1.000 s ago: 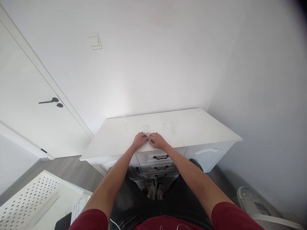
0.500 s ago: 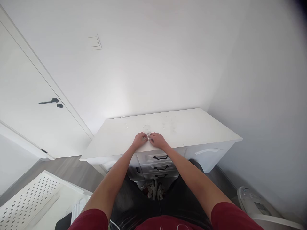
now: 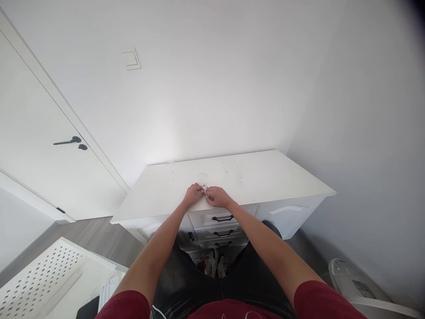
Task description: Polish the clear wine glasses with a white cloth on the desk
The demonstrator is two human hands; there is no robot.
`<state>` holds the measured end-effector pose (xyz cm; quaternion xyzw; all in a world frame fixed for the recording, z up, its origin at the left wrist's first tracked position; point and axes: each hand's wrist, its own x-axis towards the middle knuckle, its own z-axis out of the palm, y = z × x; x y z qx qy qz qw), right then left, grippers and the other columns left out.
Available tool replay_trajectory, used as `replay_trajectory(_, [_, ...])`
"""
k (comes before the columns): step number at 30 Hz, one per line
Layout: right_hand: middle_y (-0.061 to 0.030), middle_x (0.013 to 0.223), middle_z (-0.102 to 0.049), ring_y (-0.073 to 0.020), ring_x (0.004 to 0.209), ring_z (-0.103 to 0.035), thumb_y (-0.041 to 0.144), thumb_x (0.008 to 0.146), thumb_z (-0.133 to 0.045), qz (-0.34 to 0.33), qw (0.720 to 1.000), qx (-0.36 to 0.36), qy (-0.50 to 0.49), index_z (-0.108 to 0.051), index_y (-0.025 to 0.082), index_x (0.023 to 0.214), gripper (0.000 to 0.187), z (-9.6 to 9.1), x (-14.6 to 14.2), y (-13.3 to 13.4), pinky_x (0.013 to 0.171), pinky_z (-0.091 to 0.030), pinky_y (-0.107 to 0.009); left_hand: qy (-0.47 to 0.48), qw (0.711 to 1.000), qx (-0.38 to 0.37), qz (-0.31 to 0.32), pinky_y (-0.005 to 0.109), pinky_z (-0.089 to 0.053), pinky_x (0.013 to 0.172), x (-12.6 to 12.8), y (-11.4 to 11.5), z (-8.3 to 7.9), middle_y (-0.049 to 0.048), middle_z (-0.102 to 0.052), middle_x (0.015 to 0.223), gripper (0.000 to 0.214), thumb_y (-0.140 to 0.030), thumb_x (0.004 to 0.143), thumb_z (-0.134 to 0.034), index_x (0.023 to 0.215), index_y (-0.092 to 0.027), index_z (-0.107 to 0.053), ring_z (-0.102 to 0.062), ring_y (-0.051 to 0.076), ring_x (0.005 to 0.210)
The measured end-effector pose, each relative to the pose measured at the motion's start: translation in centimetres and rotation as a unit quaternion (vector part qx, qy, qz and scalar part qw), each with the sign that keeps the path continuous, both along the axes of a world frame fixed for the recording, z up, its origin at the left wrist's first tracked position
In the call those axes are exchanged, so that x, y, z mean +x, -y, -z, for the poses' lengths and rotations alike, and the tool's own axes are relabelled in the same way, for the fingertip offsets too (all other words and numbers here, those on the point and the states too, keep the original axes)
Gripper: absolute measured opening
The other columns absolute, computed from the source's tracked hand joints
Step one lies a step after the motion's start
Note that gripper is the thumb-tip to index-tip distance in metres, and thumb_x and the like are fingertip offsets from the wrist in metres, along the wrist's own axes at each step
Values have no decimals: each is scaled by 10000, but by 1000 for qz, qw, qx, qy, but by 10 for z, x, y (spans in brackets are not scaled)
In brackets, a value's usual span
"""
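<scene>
A clear stemmed glass (image 3: 202, 178) stands near the front edge of the white cabinet top, between my hands. A small white ribbon-like strip (image 3: 205, 189) shows at its stem; its exact shape is too small to make out. My left hand (image 3: 193, 195) is closed at the left of the stem, fingertips pinched on the strip. From the right, my right hand (image 3: 217, 196) pinches at the same spot with bent fingers. The glass's foot is mostly hidden by my fingers.
Behind, another clear glass (image 3: 172, 169) stands at the left and two more clear glasses (image 3: 226, 169) at the right, close to the wall. The cabinet (image 3: 285, 177) has dark-handled drawers. A perforated white panel (image 3: 43, 279) and a white appliance (image 3: 355, 283) flank me.
More of the white strip shows at the stem now. My right fingers have shifted slightly; the glass and my left hand stay nearly in place.
</scene>
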<state>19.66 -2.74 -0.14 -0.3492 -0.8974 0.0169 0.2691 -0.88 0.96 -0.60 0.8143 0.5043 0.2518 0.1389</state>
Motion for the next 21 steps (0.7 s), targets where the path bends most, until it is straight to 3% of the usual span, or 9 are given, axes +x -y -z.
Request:
replay_trajectory(2, [-45, 924, -680, -175, 879, -604, 174, 863, -520, 16, 1000, 1, -1, -681, 213, 907, 172, 1, 0, -1, 793, -453, -276, 0, 1000, 4, -9, 353, -432, 905, 1, 1, -1, 39, -655, 970, 118, -318, 850, -624, 876, -220, -684, -573, 208, 998])
replay_trajectory(4, [-51, 931, -674, -178, 875, -598, 171, 869, -513, 74, 997, 2, -18, -670, 205, 912, 166, 2, -1, -3, 768, -448, -276, 1, 1000, 6, -12, 359, -433, 899, 1, 3, -2, 43, -657, 965, 168, -375, 859, -625, 864, -211, -665, -572, 210, 980])
replay_trajectory(7, [-55, 925, -666, -186, 898, -586, 166, 867, -518, 119, 992, 1, -31, -658, 200, 897, 147, 5, -4, -7, 767, -446, -276, 2, 1000, 6, 1, 365, -431, 912, 0, 4, -3, 39, -662, 986, 187, -381, 878, -601, 954, -223, -666, -573, 210, 984])
replay_trajectory(12, [-71, 1008, -670, -201, 975, -579, 150, 867, -510, 108, 993, -13, -46, -644, 199, 1068, 246, 5, -3, -6, 835, -460, -297, -3, 1000, 5, 24, 366, -427, 956, -2, 2, -1, 21, -662, 1048, 184, -266, 827, -622, 998, -251, -687, -569, 215, 1045])
replay_trajectory(15, [-73, 1097, -665, -196, 1031, -580, 136, 864, -511, 35, 998, -22, -55, -599, 206, 1201, 355, 2, 0, -3, 881, -469, -305, 0, 1000, 11, 10, 357, -443, 907, -3, 0, 1, 33, -658, 993, 124, -316, 837, -624, 906, -224, -670, -582, 212, 994])
replay_trajectory(18, [-61, 1076, -666, -188, 1053, -578, 119, 870, -504, -27, 998, -29, -41, -640, 215, 1102, 286, 1, 1, -2, 909, -467, -300, 7, 1000, 17, -2, 345, -448, 862, -2, -1, 2, 39, -658, 919, 142, -351, 840, -631, 842, -211, -645, -582, 209, 939])
replay_trajectory(21, [-66, 1031, -659, -187, 1010, -582, 103, 869, -499, 29, 999, -31, -33, -659, 204, 1000, 230, 3, 0, -5, 863, -471, -292, 7, 1000, 8, -1, 355, -445, 892, -2, 1, 0, 38, -671, 927, 188, -392, 866, -606, 900, -216, -661, -580, 213, 956])
